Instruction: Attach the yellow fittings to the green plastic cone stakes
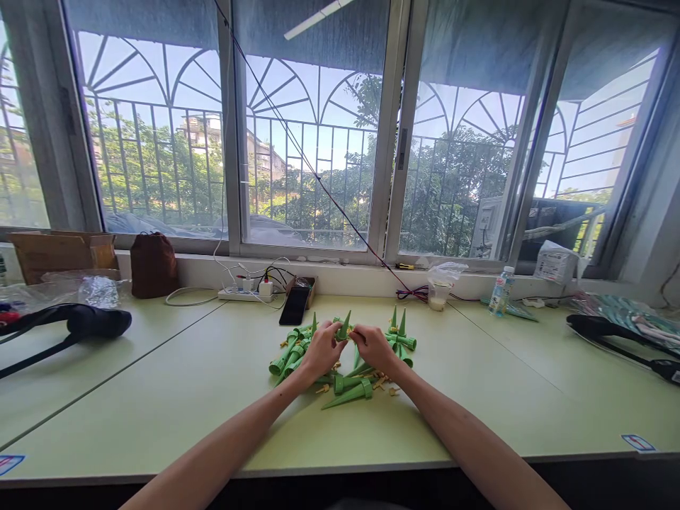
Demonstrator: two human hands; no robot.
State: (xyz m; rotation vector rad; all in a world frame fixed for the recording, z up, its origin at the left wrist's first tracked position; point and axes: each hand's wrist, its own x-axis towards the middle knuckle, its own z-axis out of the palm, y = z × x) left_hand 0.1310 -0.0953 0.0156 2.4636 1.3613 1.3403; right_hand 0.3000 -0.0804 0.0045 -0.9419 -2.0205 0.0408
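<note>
Across a pale table (175, 418), cannot make out hidden fingertips of right hand (376, 347), apart or together; clamping upright green cone (346, 326) in left hand (323, 348).

A workshop is indicated: a long, sectioned worktable (159, 418) is placed beneath sliding windows (311, 163), a power strip (239, 295) is laid near its rear edge, and green plastic spikes (350, 394) and small yellow parts (323, 389) are heaped together.
</note>
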